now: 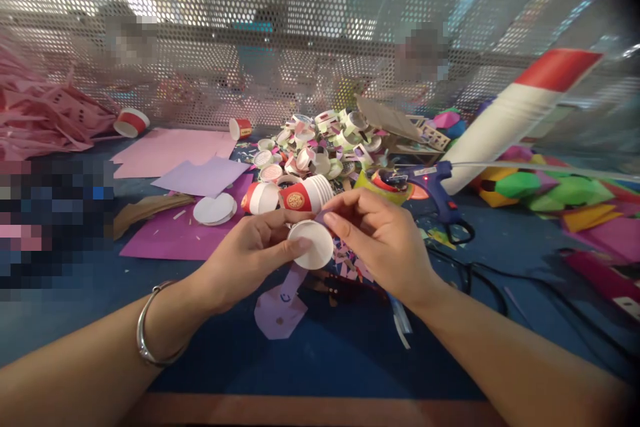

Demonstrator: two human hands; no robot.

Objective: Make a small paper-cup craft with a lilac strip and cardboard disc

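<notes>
My left hand (255,250) is closed on a round white paper piece (316,247), its thumb lying across the face. At the upper right edge of that piece, the fingertips of my right hand (385,240) pinch a bit of purple paper (324,215). Just below lies a light purple paper cutout (281,310) with a small smile drawn on it; whether it joins the round piece is unclear. Behind my hands, a stack of red and white paper cups (305,193) rests on its side. White paper discs (215,209) lie on a dark purple sheet (170,237) to the left.
A glue gun (433,190) with a lit red light sits at the right, its black cable (480,267) trailing. Small paper pieces (305,147) are heaped at the back. A tall stack of cups (510,120) leans at right. A perforated metal screen (310,73) stands behind.
</notes>
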